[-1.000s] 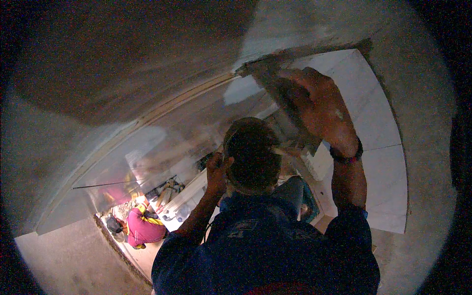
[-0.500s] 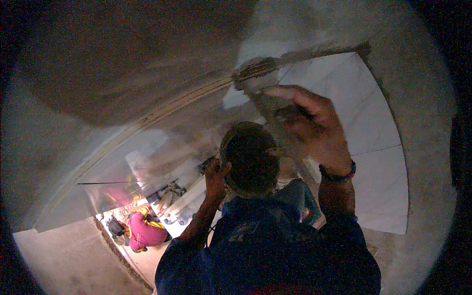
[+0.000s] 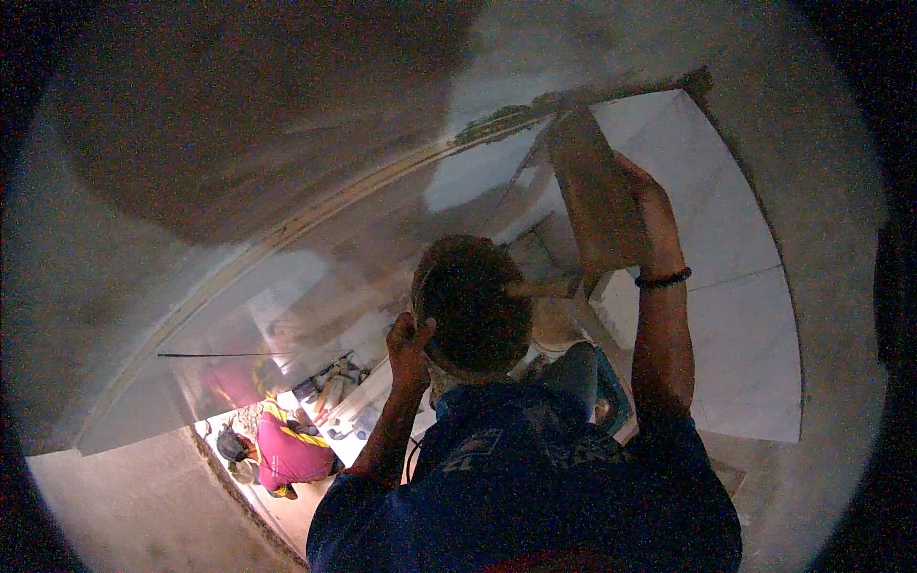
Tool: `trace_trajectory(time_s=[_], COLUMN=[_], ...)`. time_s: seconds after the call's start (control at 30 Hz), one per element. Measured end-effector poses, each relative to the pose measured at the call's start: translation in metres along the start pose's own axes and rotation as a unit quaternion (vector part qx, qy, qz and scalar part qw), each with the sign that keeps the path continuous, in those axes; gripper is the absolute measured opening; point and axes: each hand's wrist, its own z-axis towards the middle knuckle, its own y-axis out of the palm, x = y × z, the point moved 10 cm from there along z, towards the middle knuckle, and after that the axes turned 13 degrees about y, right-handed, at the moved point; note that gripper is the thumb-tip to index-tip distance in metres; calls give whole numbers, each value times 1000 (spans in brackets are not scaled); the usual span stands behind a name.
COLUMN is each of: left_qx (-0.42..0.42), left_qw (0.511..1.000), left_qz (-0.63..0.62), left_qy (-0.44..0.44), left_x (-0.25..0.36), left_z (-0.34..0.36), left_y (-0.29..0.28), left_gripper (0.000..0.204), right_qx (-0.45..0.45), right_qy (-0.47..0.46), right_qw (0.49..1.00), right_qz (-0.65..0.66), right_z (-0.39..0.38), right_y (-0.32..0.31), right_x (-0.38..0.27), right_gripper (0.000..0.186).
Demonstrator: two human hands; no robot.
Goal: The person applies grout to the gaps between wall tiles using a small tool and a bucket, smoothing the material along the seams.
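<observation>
Neither of my hands shows in the head view. Directly before me, a co-worker in a dark blue shirt (image 3: 535, 477) is seen from behind. This person's raised right hand (image 3: 651, 210), with a dark bracelet at the wrist, grips the edge of a flat brown rectangular piece (image 3: 602, 196). It is held up against or just in front of the tiled wall; whether it is a trowel or a board I cannot tell. The co-worker's left hand (image 3: 409, 351) is curled beside the head; what it holds, if anything, is hidden.
Large glossy tiles (image 3: 721, 210) cover the wall below a rough mortar edge (image 3: 497, 124). Lower left, another person in a pink top (image 3: 291, 454) bends over in bright light. Tools and loose pieces (image 3: 334, 382) lie close by. A bucket-like container (image 3: 611, 392) stands past the co-worker's shoulder.
The co-worker's right hand has moved a little right, and the brown piece now shows flat and upright. The person in pink has shifted slightly right. My hands are in neither frame.
</observation>
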Motion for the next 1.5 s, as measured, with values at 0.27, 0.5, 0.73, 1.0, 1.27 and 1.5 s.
trace_trajectory(time_s=[0.27, 0.5, 0.73, 1.0, 1.27, 1.5], left_qx=[29, 13, 55, 58, 50, 32], left_qw=[989, 997, 998, 996, 998, 998], left_qz=[-143, -77, -17, -60, 12, 20], left_qy=[-17, 12, 36, 11, 23, 52], left_x=[24, 34, 1, -23, -18, -9], left_z=[-17, -20, -32, -37, -37, -41], left_y=[26, 12, -34, -59, -64, -56], left_gripper=[13, 21, 22, 17, 21, 21], right_qx=[-57, -159, -264, -222, 100, 107], right_qy=[-39, 25, 72, -60, -265, -388], right_qw=[993, 987, 937, 932, 927, 794], right_qz=[-99, -18, 219, 281, -247, -455], right_z=[-10, -55, -75, -73, -68, -95], right_y=[39, 128, 162, 135, 143, 185], right_x=[-19, 1, 61, 65, 57, 51], right_gripper=[33, 29, 33, 38, 38, 41])
